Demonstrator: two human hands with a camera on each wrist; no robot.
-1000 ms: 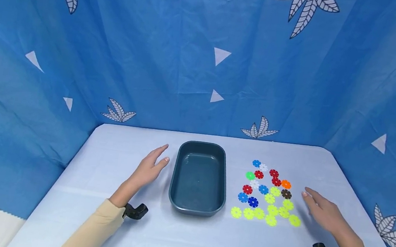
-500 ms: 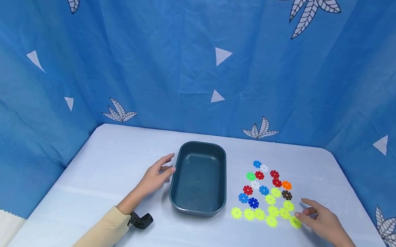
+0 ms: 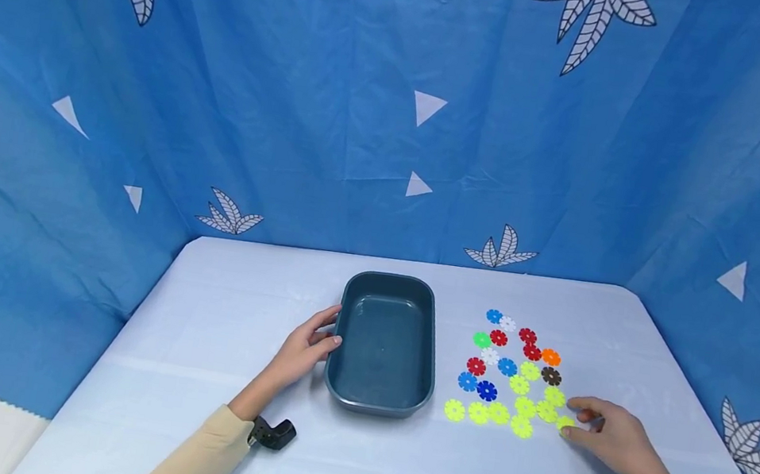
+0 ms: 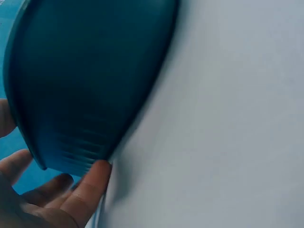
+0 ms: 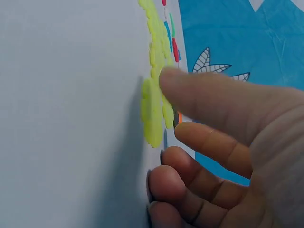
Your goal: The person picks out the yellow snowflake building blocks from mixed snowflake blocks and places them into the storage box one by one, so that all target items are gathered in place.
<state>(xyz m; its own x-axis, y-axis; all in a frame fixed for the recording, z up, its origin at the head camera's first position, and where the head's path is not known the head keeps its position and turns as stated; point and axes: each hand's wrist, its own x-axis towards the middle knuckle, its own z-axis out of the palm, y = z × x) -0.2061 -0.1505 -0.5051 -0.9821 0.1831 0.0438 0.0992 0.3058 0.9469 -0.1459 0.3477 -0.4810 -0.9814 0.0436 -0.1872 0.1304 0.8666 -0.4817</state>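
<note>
Head view forward and down, wrist views close, left sharing the tray [image 3: 383, 349], right sharing the yellow discs [image 3: 522, 427]

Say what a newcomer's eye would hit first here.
Probably the flat, flower-shaped, plastic-looking discs, many bright yellow, spread right of centre on the white-clothed table, with the right hand at their near right edge. Next, the dark teal rounded-rectangular tray mid-table, the left hand at its left side. Behind hangs a blue patterned backdrop cloth.
</note>
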